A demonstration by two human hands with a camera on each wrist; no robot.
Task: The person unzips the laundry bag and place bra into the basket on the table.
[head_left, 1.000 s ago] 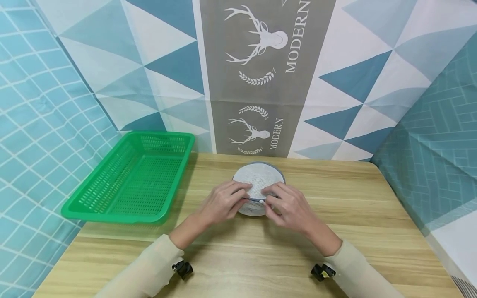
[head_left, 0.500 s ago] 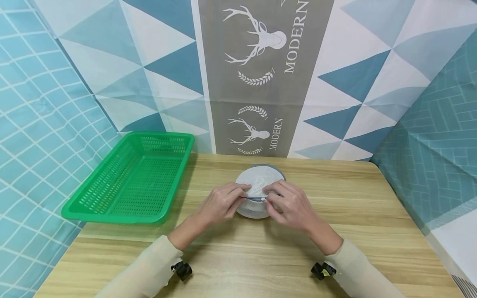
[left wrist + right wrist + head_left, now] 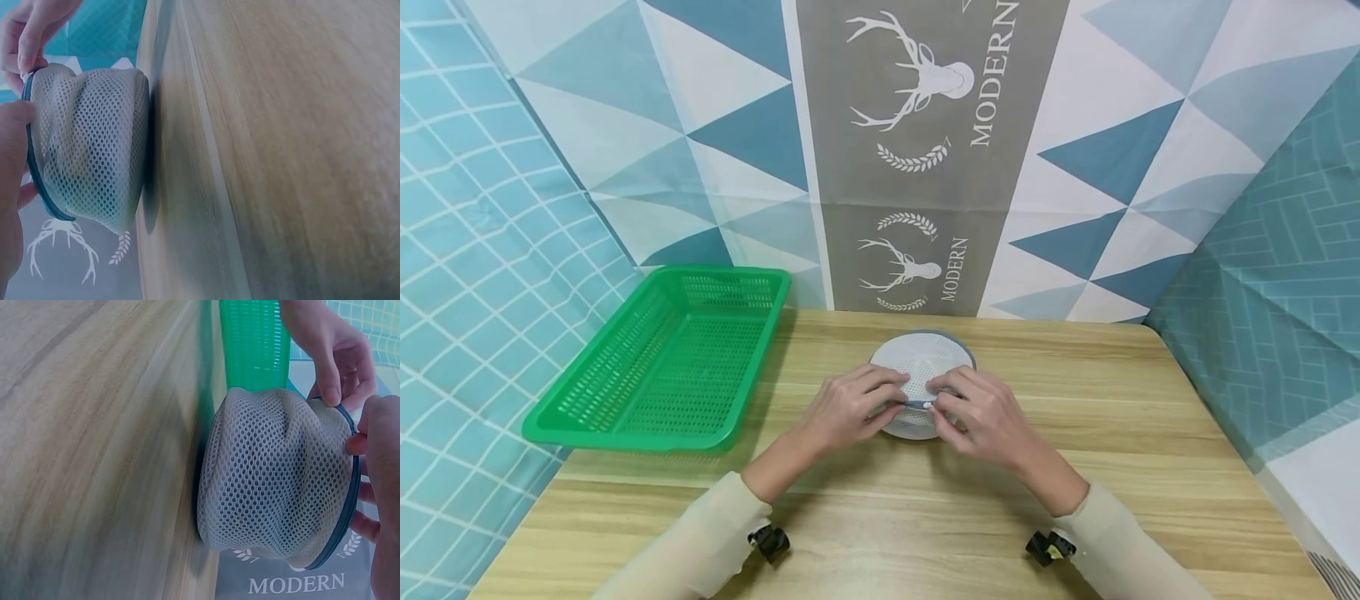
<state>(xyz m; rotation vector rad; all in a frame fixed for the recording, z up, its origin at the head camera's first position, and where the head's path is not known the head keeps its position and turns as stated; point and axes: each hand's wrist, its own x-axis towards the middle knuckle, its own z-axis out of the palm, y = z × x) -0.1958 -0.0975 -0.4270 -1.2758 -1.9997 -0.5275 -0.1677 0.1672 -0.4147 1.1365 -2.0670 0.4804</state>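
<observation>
A round white mesh laundry bag [image 3: 921, 354] with a grey-blue zipper edge stands on the table between my hands. In the right wrist view its soft mesh side [image 3: 269, 469] bulges and creases. My left hand [image 3: 853, 406] pinches the near edge of the bag at the zipper [image 3: 916, 405], between thumb and fingers. Just right of it, my right hand [image 3: 987, 414] pinches the same edge, where a small white zipper pull [image 3: 928, 406] shows at the fingertips. In the left wrist view, the far part of the zipper band [image 3: 44, 187] runs round the top rim.
A green plastic basket [image 3: 752, 367] with slotted walls stands on the left of the wooden table [image 3: 1075, 375]. Patterned cloth [image 3: 895, 175] hangs behind the table, with tile-print cloth [image 3: 467, 250] at the left. Small black wrist cameras [image 3: 767, 543] sit on both sleeves.
Half a second ago my left fingertips were slightly farther left; they have shifted right along the zipper, nearer the right hand. The bag's top has tilted slightly. My right hand has barely moved.
</observation>
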